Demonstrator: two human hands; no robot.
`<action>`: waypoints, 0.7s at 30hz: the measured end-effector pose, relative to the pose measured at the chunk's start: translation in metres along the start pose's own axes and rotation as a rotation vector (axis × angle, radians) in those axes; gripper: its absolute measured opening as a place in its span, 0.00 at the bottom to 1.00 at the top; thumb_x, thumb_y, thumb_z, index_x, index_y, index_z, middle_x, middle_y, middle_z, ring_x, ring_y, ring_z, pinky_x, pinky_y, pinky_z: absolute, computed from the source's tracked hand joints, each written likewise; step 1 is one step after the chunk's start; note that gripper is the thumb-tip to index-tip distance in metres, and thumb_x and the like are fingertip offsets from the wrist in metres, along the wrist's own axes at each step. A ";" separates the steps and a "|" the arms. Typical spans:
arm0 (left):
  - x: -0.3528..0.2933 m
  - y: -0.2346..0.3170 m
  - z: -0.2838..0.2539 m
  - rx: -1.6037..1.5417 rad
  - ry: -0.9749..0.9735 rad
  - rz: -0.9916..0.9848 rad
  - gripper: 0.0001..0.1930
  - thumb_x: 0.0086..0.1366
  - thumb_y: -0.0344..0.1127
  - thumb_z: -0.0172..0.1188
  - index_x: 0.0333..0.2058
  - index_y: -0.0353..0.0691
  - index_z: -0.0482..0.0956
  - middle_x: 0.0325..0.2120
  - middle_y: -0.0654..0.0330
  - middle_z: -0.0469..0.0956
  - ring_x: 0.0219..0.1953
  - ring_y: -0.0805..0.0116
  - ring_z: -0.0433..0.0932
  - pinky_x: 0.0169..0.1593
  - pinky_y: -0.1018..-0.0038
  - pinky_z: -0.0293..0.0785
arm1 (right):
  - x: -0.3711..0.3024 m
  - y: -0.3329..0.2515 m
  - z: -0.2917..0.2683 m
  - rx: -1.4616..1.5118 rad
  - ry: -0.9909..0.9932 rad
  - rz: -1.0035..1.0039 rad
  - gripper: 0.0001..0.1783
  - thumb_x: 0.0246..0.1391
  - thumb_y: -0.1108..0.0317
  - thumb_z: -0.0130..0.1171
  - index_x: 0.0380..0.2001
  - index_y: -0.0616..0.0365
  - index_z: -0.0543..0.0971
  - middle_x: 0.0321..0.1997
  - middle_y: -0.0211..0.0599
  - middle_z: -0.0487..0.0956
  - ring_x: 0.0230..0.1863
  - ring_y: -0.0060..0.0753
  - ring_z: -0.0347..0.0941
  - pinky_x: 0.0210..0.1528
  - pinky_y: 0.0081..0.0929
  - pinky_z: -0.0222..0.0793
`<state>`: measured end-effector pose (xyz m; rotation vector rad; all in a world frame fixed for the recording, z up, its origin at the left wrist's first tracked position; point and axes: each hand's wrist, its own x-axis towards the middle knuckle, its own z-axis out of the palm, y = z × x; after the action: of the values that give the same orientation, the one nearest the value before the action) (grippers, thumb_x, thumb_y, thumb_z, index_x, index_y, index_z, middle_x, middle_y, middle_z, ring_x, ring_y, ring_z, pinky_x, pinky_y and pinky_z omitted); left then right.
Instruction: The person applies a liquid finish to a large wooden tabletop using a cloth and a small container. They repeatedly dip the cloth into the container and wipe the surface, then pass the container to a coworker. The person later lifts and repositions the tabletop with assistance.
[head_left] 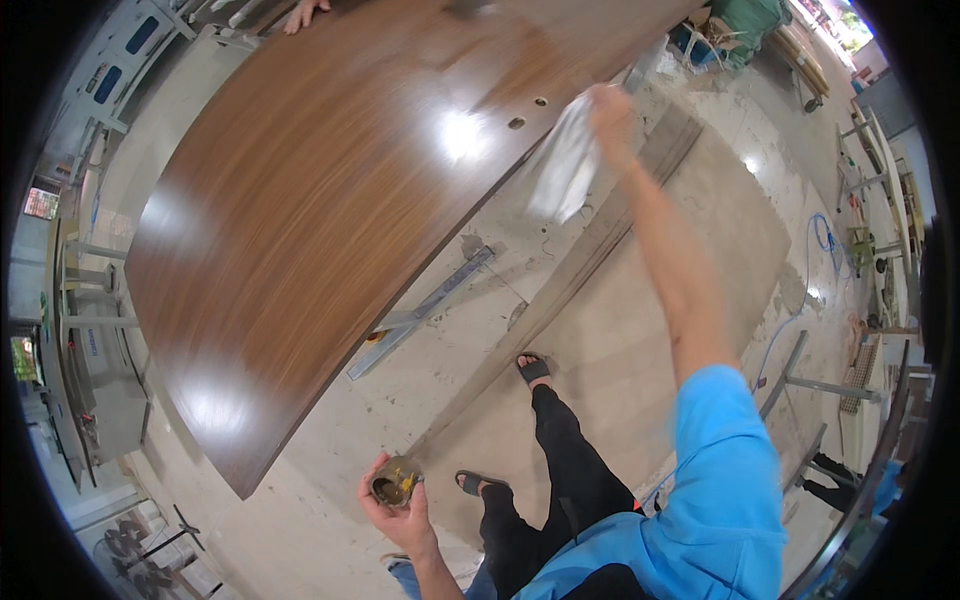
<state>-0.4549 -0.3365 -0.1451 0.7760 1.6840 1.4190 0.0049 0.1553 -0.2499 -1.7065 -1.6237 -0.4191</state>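
The left hand curls around an open jar, well apart from the panel's near corner. Farther off, the right hand, blurred, is closed on a white cloth hanging beside the long edge of the brown panel. Another person's hand rests at its far end.

No lettering, number or sign is legible. A small, dark vertical mark on the grey panel, far left, and small marks on the white machine, upper left, are too small to read.
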 end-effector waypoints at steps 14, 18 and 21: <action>0.041 0.045 0.099 0.181 -0.159 0.038 0.40 0.54 0.20 0.72 0.64 0.37 0.61 0.64 0.44 0.70 0.65 0.58 0.72 0.69 0.62 0.69 | 0.044 0.038 0.004 0.622 -0.077 0.420 0.13 0.62 0.62 0.68 0.41 0.62 0.88 0.34 0.32 0.85 0.35 0.24 0.76 0.41 0.27 0.72; 0.035 0.042 0.078 0.090 -0.113 0.022 0.40 0.53 0.19 0.72 0.63 0.37 0.62 0.64 0.44 0.71 0.65 0.59 0.72 0.69 0.63 0.69 | -0.023 -0.064 -0.024 0.658 -0.139 0.393 0.13 0.63 0.64 0.66 0.40 0.65 0.87 0.31 0.35 0.85 0.34 0.25 0.77 0.40 0.28 0.72; 0.025 0.034 0.042 0.115 -0.061 0.028 0.39 0.53 0.19 0.73 0.62 0.38 0.63 0.64 0.45 0.71 0.65 0.60 0.72 0.68 0.65 0.69 | -0.090 -0.164 -0.052 0.762 -0.328 0.563 0.11 0.65 0.66 0.65 0.39 0.65 0.86 0.33 0.37 0.85 0.36 0.27 0.78 0.42 0.29 0.74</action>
<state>-0.4328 -0.2880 -0.1195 0.9008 1.7258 1.3129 -0.1525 0.0441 -0.2299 -1.5538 -1.1851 0.7009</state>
